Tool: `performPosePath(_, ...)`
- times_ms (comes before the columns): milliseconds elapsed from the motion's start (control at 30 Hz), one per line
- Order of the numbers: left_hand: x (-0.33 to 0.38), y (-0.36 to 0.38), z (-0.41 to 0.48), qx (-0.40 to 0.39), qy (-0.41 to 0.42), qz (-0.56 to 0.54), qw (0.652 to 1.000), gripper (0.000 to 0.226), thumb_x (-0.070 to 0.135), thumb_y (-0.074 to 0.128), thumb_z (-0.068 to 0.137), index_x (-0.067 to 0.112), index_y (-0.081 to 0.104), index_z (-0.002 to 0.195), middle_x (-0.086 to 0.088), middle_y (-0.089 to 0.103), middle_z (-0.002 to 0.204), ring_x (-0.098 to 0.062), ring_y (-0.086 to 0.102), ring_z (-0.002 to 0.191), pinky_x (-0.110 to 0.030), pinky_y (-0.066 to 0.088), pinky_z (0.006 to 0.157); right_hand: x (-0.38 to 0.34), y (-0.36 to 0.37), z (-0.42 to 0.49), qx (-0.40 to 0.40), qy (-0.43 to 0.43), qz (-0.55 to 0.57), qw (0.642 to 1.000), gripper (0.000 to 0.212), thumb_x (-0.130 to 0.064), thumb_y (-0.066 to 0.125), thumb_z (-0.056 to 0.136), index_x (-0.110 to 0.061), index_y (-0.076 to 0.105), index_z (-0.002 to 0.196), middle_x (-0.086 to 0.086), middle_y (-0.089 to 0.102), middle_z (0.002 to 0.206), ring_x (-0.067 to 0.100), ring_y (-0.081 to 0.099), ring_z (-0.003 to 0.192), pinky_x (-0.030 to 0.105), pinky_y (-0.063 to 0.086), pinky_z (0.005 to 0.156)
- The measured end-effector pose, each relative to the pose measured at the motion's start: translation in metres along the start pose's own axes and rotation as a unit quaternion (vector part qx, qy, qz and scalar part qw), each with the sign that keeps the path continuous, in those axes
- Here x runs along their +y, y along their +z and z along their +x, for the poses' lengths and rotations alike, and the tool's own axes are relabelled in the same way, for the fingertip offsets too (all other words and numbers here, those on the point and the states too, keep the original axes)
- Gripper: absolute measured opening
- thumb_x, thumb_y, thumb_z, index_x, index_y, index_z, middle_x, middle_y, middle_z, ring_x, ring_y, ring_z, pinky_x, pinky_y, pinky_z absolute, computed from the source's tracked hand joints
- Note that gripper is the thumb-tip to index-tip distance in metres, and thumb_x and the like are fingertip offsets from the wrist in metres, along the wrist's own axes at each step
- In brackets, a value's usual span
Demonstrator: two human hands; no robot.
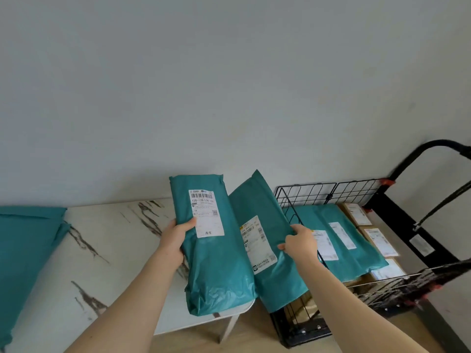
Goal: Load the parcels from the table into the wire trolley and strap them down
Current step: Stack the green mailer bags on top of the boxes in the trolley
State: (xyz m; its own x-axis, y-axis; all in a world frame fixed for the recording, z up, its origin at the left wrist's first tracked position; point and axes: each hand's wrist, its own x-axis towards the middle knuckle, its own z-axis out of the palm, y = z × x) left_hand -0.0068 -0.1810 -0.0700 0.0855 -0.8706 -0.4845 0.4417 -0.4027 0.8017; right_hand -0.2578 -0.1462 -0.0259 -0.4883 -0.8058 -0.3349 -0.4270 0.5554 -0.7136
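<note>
Parcels in teal plastic mailers fill the middle of the view: the left hand point(175, 238) grips one teal parcel point(214, 250) by its left edge, thumb laid across the front beside its white shipping label point(207, 212), fingers wrapped behind. This parcel stands tilted, its lower end over the near right corner of the marble table point(102, 238). Just beside it, the right hand point(300, 242) pinches the right edge of a second teal parcel point(260, 245), fingers closed on the plastic; that parcel leans over the left wall of the wire trolley point(326, 192), its lower end hanging between table and trolley. Inside the trolley lie more teal parcels point(356, 243), flat and label-up, on top of brown cardboard boxes point(379, 238) along the far right side. The trolley's black handle point(433, 149) rises at the right, near the pale wall point(229, 85). Another teal parcel point(25, 245) lies at the table's left end, well apart from the hands.
</note>
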Motion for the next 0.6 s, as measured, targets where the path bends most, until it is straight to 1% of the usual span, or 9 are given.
performPosePath(67, -0.016, 0.031, -0.012, 0.004, -0.001, 0.014, 1.000, 0.037, 0.010, 0.067, 0.084, 0.007, 0.058, 0.120, -0.013, 0.067, 0.112, -0.033, 0.065, 0.098, -0.045, 0.052, 0.087, 0.024, -0.028, 0.006, 0.002, 0.010, 0.019, 1.000, 0.046, 0.006, 0.040, 0.088, -0.010, 0.054, 0.128, 0.001, 0.064, 0.074, 0.016, 0.065, 0.067, 0.033, 0.055, 0.066)
performPosePath(167, -0.039, 0.079, -0.030, 0.005, 0.003, 0.019, 1.000, 0.035, 0.010, 0.065, 0.085, 0.006, 0.058, 0.119, -0.014, 0.067, 0.110, -0.032, 0.064, 0.095, -0.039, 0.053, 0.077, 0.052, -0.074, 0.017, 0.012, 0.010, 0.053, 0.998, 0.044, 0.006, 0.039, 0.089, -0.011, 0.055, 0.126, 0.002, 0.063, 0.074, 0.017, 0.064, 0.071, 0.033, 0.055, 0.070)
performPosePath(200, -0.047, 0.094, -0.035, 0.004, 0.004, 0.021, 1.000, 0.035, 0.010, 0.065, 0.085, 0.006, 0.057, 0.119, -0.014, 0.066, 0.111, -0.033, 0.064, 0.096, -0.038, 0.052, 0.076, 0.060, -0.089, 0.021, 0.018, 0.013, 0.066, 0.998, 0.044, 0.006, 0.040, 0.089, -0.012, 0.054, 0.126, 0.001, 0.063, 0.073, 0.018, 0.065, 0.073, 0.033, 0.055, 0.070)
performPosePath(267, -0.061, 0.124, -0.045, 0.000, 0.004, 0.023, 1.000, 0.035, 0.009, 0.065, 0.086, 0.005, 0.057, 0.120, -0.014, 0.066, 0.112, -0.033, 0.063, 0.098, -0.039, 0.052, 0.079, 0.078, -0.115, 0.031, 0.027, 0.019, 0.083, 0.996, 0.046, 0.005, 0.041, 0.088, -0.014, 0.054, 0.129, 0.000, 0.063, 0.072, 0.018, 0.066, 0.075, 0.030, 0.054, 0.063)
performPosePath(333, -0.074, 0.150, -0.052, -0.001, 0.001, 0.028, 1.000, 0.036, 0.009, 0.065, 0.086, 0.004, 0.057, 0.121, -0.015, 0.066, 0.112, -0.034, 0.063, 0.099, -0.042, 0.052, 0.084, 0.094, -0.138, 0.040, 0.033, 0.018, 0.091, 0.995, 0.047, 0.004, 0.041, 0.089, -0.015, 0.053, 0.130, 0.001, 0.065, 0.074, 0.014, 0.064, 0.070, 0.026, 0.051, 0.056)
performPosePath(367, -0.080, 0.163, -0.055, -0.002, -0.002, 0.032, 0.999, 0.036, 0.010, 0.065, 0.086, 0.004, 0.057, 0.121, -0.014, 0.066, 0.112, -0.034, 0.063, 0.099, -0.043, 0.052, 0.084, 0.101, -0.150, 0.044, 0.039, 0.017, 0.095, 0.995, 0.046, 0.003, 0.041, 0.090, -0.014, 0.052, 0.131, 0.002, 0.065, 0.076, 0.012, 0.063, 0.067, 0.025, 0.050, 0.054)
performPosePath(433, -0.090, 0.188, -0.060, -0.002, -0.006, 0.040, 0.999, 0.033, 0.010, 0.064, 0.087, 0.004, 0.058, 0.119, -0.014, 0.066, 0.110, -0.033, 0.064, 0.094, -0.040, 0.053, 0.077, 0.114, -0.169, 0.052, 0.053, 0.014, 0.108, 0.993, 0.045, 0.003, 0.040, 0.092, -0.013, 0.051, 0.131, 0.001, 0.062, 0.076, 0.011, 0.061, 0.063, 0.026, 0.050, 0.056)
performPosePath(500, -0.098, 0.209, -0.061, -0.004, -0.010, 0.048, 0.999, 0.033, 0.010, 0.063, 0.087, 0.005, 0.058, 0.120, -0.014, 0.066, 0.111, -0.032, 0.064, 0.093, -0.037, 0.052, 0.072, 0.124, -0.184, 0.063, 0.063, 0.019, 0.118, 0.991, 0.043, 0.004, 0.039, 0.092, -0.012, 0.053, 0.130, -0.004, 0.057, 0.072, 0.014, 0.062, 0.064, 0.029, 0.051, 0.061)
performPosePath(600, -0.106, 0.238, -0.055, -0.004, -0.009, 0.066, 0.998, 0.034, 0.011, 0.063, 0.087, 0.006, 0.056, 0.120, -0.013, 0.066, 0.111, -0.032, 0.063, 0.094, -0.035, 0.051, 0.070, 0.137, -0.199, 0.085, 0.068, 0.036, 0.137, 0.988, 0.045, 0.004, 0.040, 0.092, -0.013, 0.054, 0.131, -0.002, 0.060, 0.077, 0.012, 0.061, 0.064, 0.026, 0.050, 0.056)
